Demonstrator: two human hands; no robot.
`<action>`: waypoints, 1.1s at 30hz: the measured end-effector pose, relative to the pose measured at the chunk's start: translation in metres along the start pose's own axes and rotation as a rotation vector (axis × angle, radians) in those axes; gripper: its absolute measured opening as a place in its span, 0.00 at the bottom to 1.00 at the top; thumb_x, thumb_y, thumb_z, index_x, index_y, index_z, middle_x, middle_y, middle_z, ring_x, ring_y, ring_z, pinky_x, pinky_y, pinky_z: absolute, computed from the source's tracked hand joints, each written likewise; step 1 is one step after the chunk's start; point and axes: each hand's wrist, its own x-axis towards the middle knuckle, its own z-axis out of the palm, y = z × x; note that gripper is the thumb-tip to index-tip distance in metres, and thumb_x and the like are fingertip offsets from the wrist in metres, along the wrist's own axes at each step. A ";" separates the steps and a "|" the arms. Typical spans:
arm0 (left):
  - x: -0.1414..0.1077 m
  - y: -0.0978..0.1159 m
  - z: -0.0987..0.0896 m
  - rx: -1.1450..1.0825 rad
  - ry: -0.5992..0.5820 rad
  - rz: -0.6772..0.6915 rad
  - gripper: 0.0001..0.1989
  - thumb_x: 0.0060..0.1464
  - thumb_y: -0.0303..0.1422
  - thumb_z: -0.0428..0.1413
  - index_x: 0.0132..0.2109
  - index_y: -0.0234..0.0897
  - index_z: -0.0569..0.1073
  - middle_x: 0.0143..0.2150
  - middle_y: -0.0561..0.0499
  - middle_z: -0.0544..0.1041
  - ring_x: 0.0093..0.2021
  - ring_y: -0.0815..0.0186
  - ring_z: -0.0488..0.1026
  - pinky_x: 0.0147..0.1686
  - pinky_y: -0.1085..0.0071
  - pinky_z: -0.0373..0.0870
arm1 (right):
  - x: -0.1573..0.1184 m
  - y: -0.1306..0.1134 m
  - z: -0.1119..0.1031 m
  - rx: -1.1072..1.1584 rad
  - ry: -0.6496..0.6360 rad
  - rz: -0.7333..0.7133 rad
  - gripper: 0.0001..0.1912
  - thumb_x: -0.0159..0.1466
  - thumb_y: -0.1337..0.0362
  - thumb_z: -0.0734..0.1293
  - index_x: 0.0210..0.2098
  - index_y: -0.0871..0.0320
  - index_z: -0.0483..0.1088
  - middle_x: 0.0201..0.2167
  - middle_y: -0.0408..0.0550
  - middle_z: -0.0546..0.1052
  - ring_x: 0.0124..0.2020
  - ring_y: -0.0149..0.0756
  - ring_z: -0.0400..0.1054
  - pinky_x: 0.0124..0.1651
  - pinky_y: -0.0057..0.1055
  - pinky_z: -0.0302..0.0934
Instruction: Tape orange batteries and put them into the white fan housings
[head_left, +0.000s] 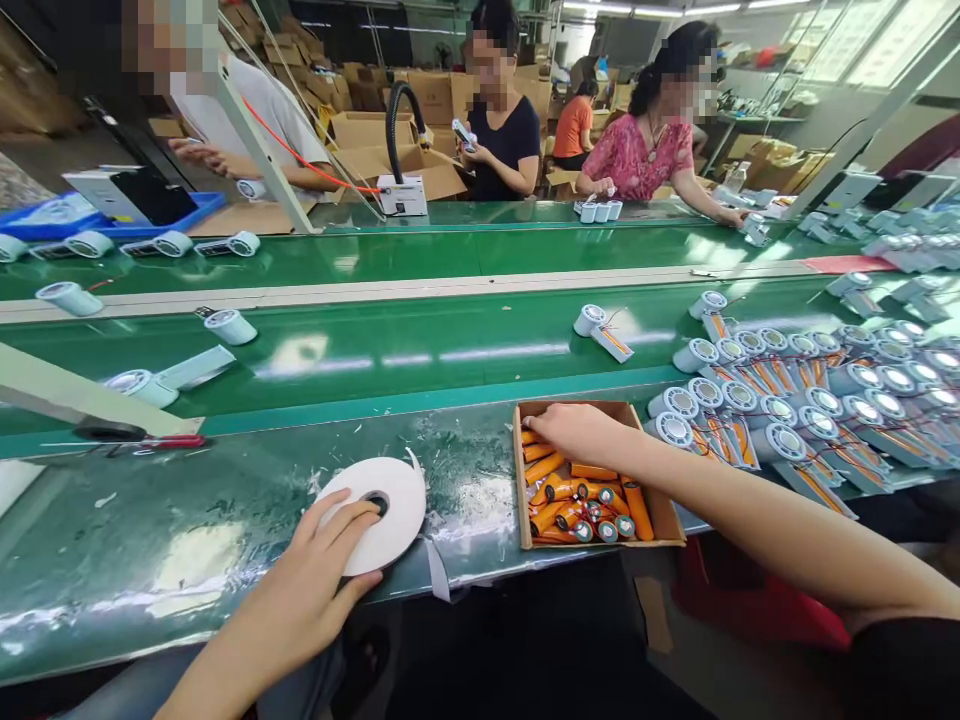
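My left hand [326, 545] grips a white roll of tape [401, 505] lying flat on the near work surface. Its fingers reach over the roll to the dark core, and the thumb is at the near edge. A loose tape end sticks up at the far side, and another strip hangs over the table edge. My right hand [574, 430] is at the far left corner of a cardboard box [660, 530], fingers curled down; what they hold is hidden. Inside the box lie several orange-wrapped battery cells [637, 510], some with red wires.
Many pale blue fan housings [780, 440] with handles and wires crowd the right side. Scissors [161, 440] with red handles lie at left. Beyond runs a green conveyor belt [450, 335] with scattered housings. Several people work on the far side; one person's hand [727, 215] touches a housing.
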 end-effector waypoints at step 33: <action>0.027 0.105 0.023 -0.010 0.211 0.331 0.23 0.61 0.19 0.58 0.62 0.34 0.70 0.57 0.42 0.78 0.72 0.48 0.58 0.70 0.48 0.61 | -0.096 -0.100 0.005 1.606 1.301 0.517 0.16 0.72 0.56 0.71 0.57 0.54 0.75 0.54 0.52 0.79 0.54 0.52 0.76 0.54 0.51 0.77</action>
